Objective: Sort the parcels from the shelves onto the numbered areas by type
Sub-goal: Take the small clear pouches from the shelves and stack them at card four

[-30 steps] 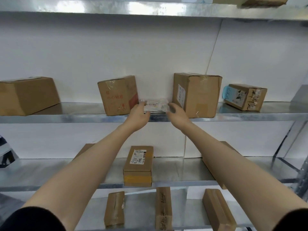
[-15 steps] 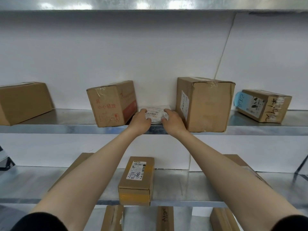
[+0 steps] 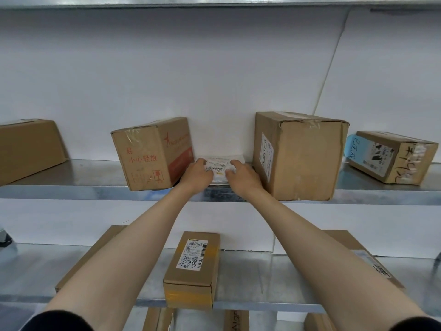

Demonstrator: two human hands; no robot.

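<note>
1. Up at the middle shelf (image 3: 71, 191), the fingers (image 3: 202, 162) of the left hand (image 3: 199, 175) were curled over the left edge of a flat white parcel (image 3: 217, 167), gripping it.
2. Likewise, the right hand (image 3: 243, 175) had its fingers (image 3: 235, 163) bent over the parcel's right edge, so both hands grasped it from opposite sides.
3. The parcel, a soft white bag with a barcode label facing up, was near the front of the metal shelf. Whether it rested on the metal or was slightly raised could not be told.
4. It was in the gap between two cardboard boxes: a red-printed box (image 3: 152, 154) just left of the left hand and a taller taped box (image 3: 300, 156) just right of the right hand.
5. Farther out on the same shelf stood a plain box (image 3: 28, 146) at the far left and a scribbled box (image 3: 391, 156) with a blue sticker at the far right.
6. On the lower shelf (image 3: 250, 278), between the forearms, a small labelled box (image 3: 193, 271) stood at the front edge. A flat box lay partly hidden under each arm, one on the left (image 3: 95, 256) and one on the right (image 3: 372, 256).
</note>
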